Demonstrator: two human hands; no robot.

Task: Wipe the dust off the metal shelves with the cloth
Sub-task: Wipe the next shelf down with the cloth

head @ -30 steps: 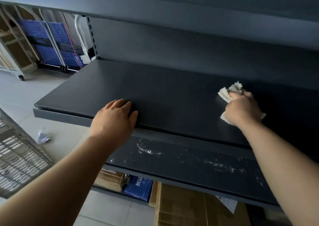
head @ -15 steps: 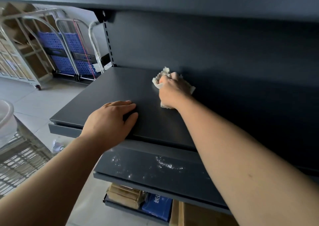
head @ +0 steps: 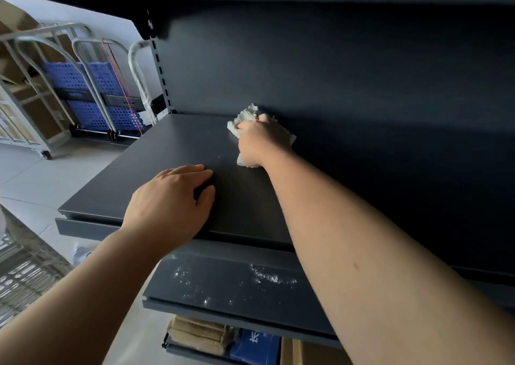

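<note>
Wiping of the upper shelf (head: 167, 153) is judged to be the step in hand. The cloth (head: 245, 118) is bunched beneath the right hand (head: 260, 142), whose fingers are curled over it, and it is pressed to the metal close to the back panel (head: 334, 72). The left hand (head: 172, 200) is laid flat near the front edge, fingers straight, nothing held (seemingly for support). Pale dust specks (head: 267, 277) are seen on the lower shelf (head: 223, 292). An even sweep toward the shelf's left end is probably called for next; the lower shelf remains to be wiped.
</note>
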